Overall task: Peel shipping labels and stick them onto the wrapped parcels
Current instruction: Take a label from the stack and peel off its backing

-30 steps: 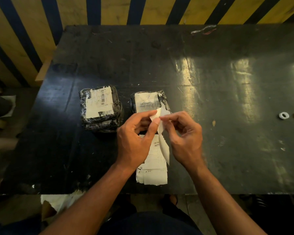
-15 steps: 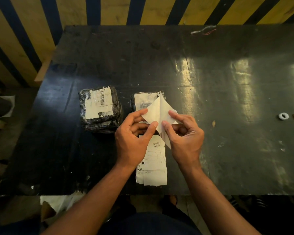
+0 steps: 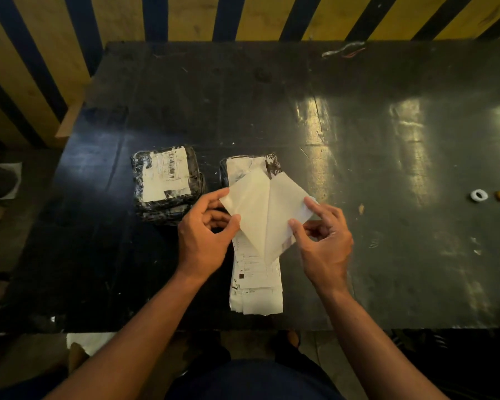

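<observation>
a person's left hand and right hand hold a shipping label in the air above a dark work table, the sheet parted into two pale flaps that meet along a centre crease. the left thumb and fingers pinch the left flap at its edge; the right thumb and forefinger pinch the right flap, the other right fingers loosely extended. the two opposing pinches look set to draw the sticker away from its backing, though which flap is which cannot be told. directly below the hands lies a stack of printed labels, near the table's front edge, apparently kept close for quick picking. just beyond the raised sheet sits a wrapped parcel, partly hidden by it, with pale paper showing on its top; beside it to the left, a second wrapped parcel already bears a barcoded label. both are sealed in dark, glossy film, their contents unseen. two small tape rings rest well apart at the table's right edge.
</observation>
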Available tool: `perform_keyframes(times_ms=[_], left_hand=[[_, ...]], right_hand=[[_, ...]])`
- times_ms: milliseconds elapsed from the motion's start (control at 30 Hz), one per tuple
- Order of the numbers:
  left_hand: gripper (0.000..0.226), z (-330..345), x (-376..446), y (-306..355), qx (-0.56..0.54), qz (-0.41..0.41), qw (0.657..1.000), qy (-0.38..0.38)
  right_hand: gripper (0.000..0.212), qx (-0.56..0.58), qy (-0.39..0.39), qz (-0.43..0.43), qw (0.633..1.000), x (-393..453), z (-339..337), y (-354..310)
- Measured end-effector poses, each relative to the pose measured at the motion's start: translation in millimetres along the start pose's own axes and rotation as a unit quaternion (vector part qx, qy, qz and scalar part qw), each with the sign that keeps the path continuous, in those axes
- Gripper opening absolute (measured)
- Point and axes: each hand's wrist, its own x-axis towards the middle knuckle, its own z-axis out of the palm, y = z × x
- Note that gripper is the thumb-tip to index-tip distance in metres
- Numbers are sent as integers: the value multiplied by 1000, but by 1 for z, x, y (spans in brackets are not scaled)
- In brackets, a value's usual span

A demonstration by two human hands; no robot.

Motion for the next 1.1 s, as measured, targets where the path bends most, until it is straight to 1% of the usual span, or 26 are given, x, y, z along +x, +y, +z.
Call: perform_keyframes(times_ms=[167,300,400,467,600,700,833,933,1033,1100], left_hand=[[54,-20,4,-16,53,2,999,8],[56,-38,9,-31,85,-7,996,25],[55,-49,12,-38,97,-13,995,37],[55,-51,12,-41,99,-21,994,33],[54,-42,2,-48,95,-28,995,1],[56,-30,-7,-50,90,-35,995,-17],[55,-13,-15,-51,73,-42,996,-36],[58,-3,-18,-49,63,-50,996,-46],[65,6,-17,-41,57,-53,996,-51],[66,11,-15,-35,54,-47,996,-50]], right_hand=[[50,-52,15,6,999,6,-20,26],[51,-94,48,15,994,15,-41,41],[52,-119,79,27,989,23,-58,52],[52,-143,80,30,986,24,-66,57],[51,-207,30,5,978,14,-64,75],[52,-259,-43,21,965,5,-54,100],[55,-339,-143,74,927,-6,-42,136],[60,-374,-212,103,897,-10,-37,153],[65,-399,-241,102,879,-11,-35,158],[66,-418,-230,78,876,-11,-36,155]])
